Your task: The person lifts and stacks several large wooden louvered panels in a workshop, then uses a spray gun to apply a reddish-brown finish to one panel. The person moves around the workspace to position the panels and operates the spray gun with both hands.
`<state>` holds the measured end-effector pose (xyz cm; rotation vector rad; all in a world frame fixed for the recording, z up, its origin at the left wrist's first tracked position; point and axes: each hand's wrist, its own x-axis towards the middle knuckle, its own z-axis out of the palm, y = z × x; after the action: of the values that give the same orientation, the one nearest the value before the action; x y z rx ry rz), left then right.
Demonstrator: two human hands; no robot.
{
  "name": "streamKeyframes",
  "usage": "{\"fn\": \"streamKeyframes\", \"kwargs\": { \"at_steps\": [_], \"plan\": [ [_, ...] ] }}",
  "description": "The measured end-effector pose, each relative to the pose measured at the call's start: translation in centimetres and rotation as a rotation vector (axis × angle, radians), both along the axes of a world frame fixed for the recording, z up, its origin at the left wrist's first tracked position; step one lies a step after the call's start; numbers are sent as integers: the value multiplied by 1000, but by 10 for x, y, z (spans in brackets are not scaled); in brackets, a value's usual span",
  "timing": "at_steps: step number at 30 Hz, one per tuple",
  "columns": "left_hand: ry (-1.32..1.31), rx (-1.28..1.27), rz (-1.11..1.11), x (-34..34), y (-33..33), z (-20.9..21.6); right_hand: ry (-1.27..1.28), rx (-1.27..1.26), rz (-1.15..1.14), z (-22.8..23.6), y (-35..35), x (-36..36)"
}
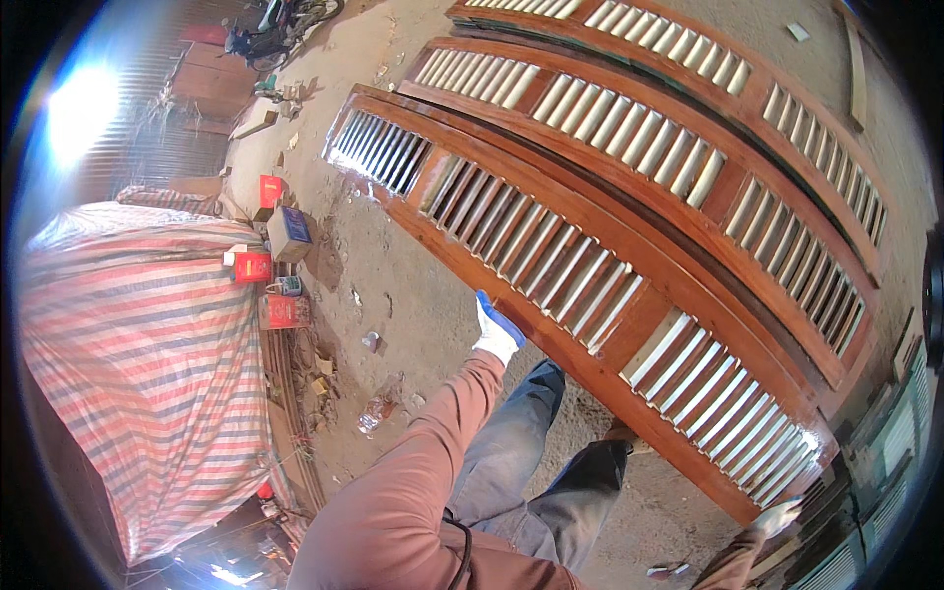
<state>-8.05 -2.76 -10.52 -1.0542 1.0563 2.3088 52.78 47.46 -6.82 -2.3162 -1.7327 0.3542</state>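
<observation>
A long reddish-brown wooden louvered shutter (pixel 639 320) lies slantwise in front of me, with slats in three sections. My left hand (pixel 500 329), in a white glove with blue coating, is closed on its near long edge, around the middle. At the near right end my right hand (pixel 780 516), also in a pale glove, grips the corner; its fingers are partly hidden. The slats at both ends shine in the light. Just beyond, and partly covered by this panel, lies another louvered shutter (pixel 737 192) of the same colour.
A further shutter (pixel 757 87) lies at the far right. To the left, a striped tarp (pixel 147 364) covers a bulky shape, with red cans (pixel 286 313) and a box (pixel 289 234) beside it. A plastic bottle (pixel 370 421) lies on the dirt floor. A motorcycle (pixel 275 34) stands far back.
</observation>
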Motion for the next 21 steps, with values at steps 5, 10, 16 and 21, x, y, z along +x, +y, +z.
{"fn": "streamKeyframes", "kwargs": {
  "at_steps": [5,10,16,21],
  "plan": [
    [-140,67,-106,-7,20,5,-352,-197,358,-13,-150,82],
    [-186,-118,-184,-12,13,10,-243,-515,34,-12,-350,98],
    [-361,-327,-343,19,-64,62,386,-1032,-431,32,-429,63],
    [-227,-335,-452,44,-148,85,727,-944,-190,91,-339,-82]
  ]
}}
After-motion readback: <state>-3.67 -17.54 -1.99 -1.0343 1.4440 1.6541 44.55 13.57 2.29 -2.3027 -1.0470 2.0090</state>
